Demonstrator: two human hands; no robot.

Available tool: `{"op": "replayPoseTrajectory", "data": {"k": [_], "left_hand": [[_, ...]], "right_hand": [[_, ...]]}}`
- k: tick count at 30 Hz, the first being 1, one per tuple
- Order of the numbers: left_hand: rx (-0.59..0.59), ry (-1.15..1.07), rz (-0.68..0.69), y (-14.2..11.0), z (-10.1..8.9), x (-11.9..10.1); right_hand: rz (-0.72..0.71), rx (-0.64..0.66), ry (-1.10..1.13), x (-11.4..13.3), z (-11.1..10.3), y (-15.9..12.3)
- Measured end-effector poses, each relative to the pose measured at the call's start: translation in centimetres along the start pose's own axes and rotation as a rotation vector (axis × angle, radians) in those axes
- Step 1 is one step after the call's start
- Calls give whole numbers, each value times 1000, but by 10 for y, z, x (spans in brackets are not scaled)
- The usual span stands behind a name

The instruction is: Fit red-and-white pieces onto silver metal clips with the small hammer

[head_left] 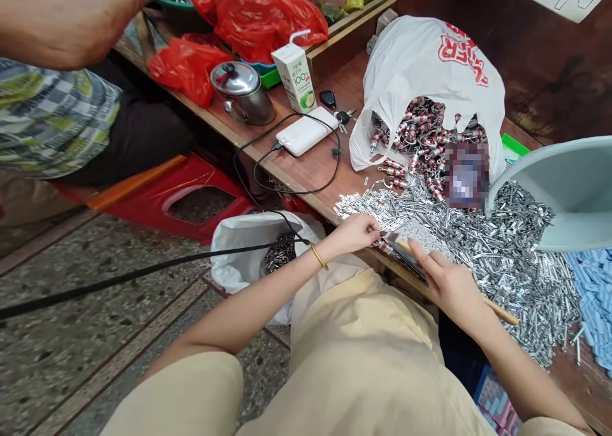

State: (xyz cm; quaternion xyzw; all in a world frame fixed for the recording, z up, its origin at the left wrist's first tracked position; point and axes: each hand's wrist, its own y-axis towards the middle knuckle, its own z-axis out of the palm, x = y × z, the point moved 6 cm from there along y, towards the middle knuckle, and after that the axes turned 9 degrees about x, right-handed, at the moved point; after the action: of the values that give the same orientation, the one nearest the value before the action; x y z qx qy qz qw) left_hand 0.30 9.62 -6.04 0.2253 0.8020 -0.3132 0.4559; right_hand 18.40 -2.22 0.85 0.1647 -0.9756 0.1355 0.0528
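My right hand (pixel 452 286) is wrapped round the wooden handle of a small hammer (pixel 500 310), its index finger stretched along the handle. The dark metal head lies at the table's front edge, close to my left fingertips. My left hand (pixel 356 233) is closed in a pinch beside the hammer head; what it holds is too small and hidden to name. Just below the fingers, a few red and silver pieces (pixel 384 247) lie at the edge. Behind both hands spreads a heap of small silver metal parts (pixel 497 257).
A white plastic bag (pixel 430 53) spills red-and-silver pieces (pixel 421 133). At right are a tipped grey tub (pixel 574 187) and light-blue pieces (pixel 595 296). A power bank (pixel 307 132), keys (pixel 342 118), drink carton (pixel 294 79) and metal pot (pixel 243 95) stand left. Another person's arm (pixel 71 21) is nearby.
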Motion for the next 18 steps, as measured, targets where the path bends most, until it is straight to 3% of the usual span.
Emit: {"op": "replayPoseTrajectory", "data": {"k": [8,13,18], "left_hand": [[-1,-40,14,1,0,3],[76,-223,49,-1,5,14],[-43,-213,98,-4,2,15]], "right_hand": [[20,56,-58,5,8,4],[43,95,-86,3,9,5],[34,26,-60,3,-2,4]]}}
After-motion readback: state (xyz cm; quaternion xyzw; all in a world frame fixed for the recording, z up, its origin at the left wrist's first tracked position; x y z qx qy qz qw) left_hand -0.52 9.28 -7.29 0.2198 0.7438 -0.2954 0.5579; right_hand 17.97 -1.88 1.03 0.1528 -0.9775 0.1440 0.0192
